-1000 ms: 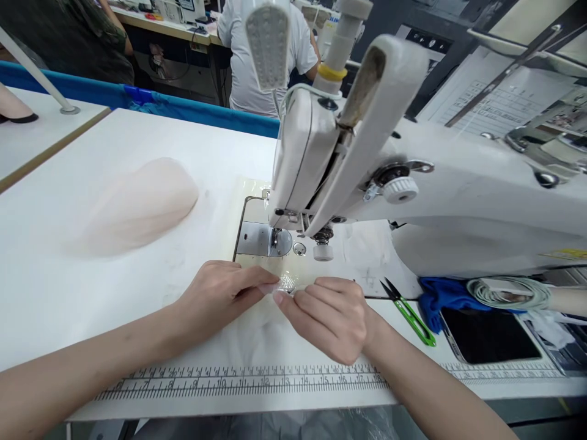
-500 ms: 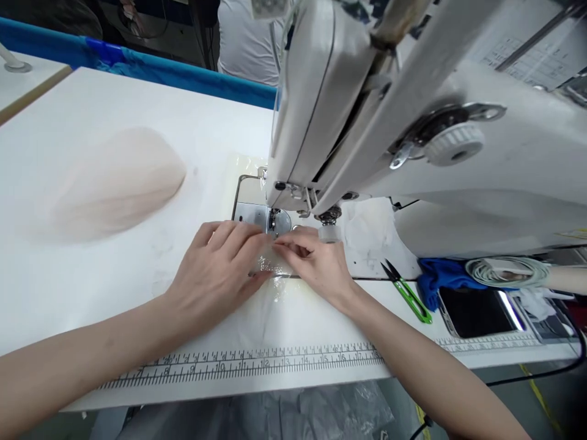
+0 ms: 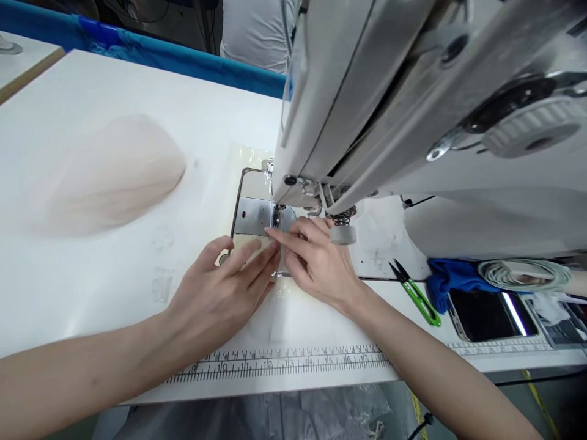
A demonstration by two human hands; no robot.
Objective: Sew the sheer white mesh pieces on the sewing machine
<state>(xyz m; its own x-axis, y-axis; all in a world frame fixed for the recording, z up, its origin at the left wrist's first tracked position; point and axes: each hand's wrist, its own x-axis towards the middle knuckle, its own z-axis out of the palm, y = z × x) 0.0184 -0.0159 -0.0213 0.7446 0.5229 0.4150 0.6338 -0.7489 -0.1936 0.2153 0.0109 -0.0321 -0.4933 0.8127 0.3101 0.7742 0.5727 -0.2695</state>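
Note:
The white sewing machine (image 3: 348, 104) reaches over the table from the right, its presser foot (image 3: 276, 215) just beyond my fingers. My left hand (image 3: 229, 281) lies low over the needle plate (image 3: 253, 214), fingers spread and the forefinger lifted; its fingertips meet my right hand. My right hand (image 3: 321, 260) is beside the presser foot. Its forefinger points left across the front of the foot and its other fingers are bent. A thin, pale see-through strip (image 3: 282, 260) shows between the hands; whether the right fingers pinch it is hidden.
A sheer beige fabric piece (image 3: 123, 177) lies on the white table (image 3: 206, 122) at left. Green thread snips (image 3: 419, 299), a blue cloth (image 3: 447, 275), a phone (image 3: 493, 315) and a coiled cord (image 3: 523, 274) lie at right. A ruler strip (image 3: 293, 362) runs along the front edge.
My left hand has spread its fingers and lifted its forefinger. My right hand has gone from a pinch to a stretched forefinger near the presser foot. The view has moved closer.

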